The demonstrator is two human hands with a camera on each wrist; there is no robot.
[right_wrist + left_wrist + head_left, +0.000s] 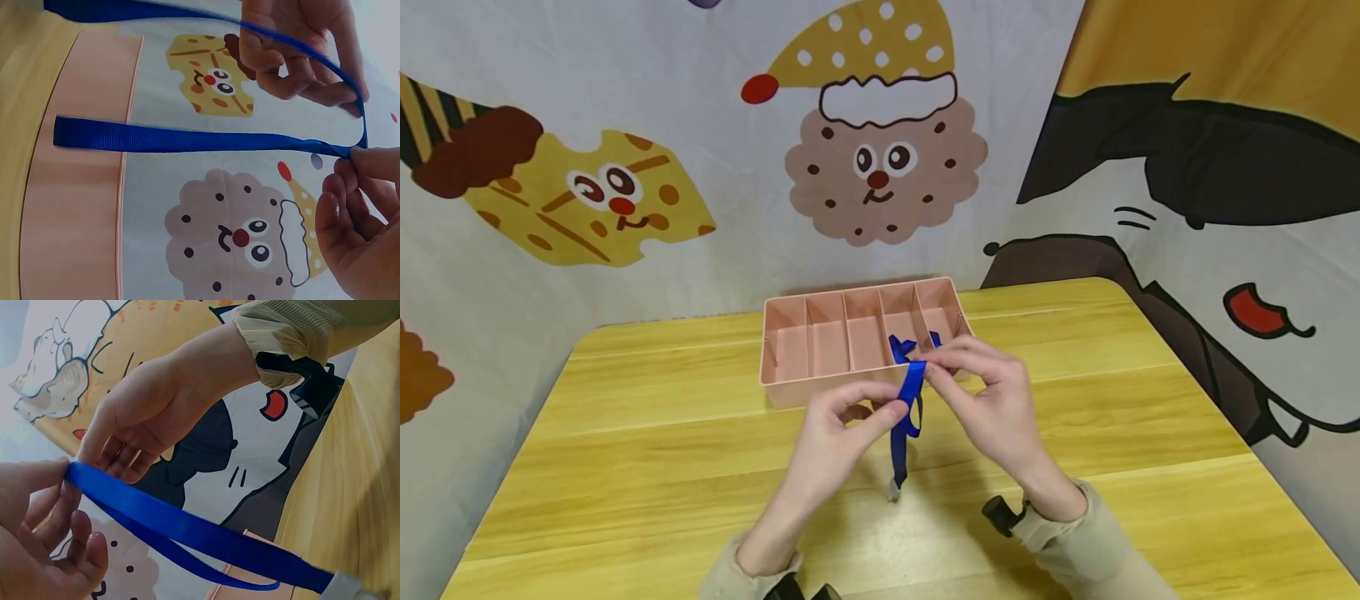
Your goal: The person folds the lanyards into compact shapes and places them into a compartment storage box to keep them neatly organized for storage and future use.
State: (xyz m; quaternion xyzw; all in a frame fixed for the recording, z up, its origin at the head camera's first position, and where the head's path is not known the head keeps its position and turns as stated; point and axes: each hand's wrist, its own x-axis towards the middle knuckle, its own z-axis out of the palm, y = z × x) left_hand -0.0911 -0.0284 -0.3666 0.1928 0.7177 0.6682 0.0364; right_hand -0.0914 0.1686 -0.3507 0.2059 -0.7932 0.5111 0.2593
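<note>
A blue ribbon (912, 385) hangs between my two hands, above the table in front of a pink divided box. My left hand (838, 433) pinches it between thumb and fingers. My right hand (992, 396) pinches the ribbon higher up, close to the box's front rim. In the right wrist view the ribbon (187, 139) bends at the fingertips, and one free end points toward the box. Its other end hangs down to a whitish piece (344, 587), whose kind I cannot tell.
The pink box (820, 386) stands at the back of the wooden table (647, 433), with several compartments in a row. Blue strips (902, 348) show at its right-hand compartments. Behind it hangs a cartoon-printed cloth (722, 275).
</note>
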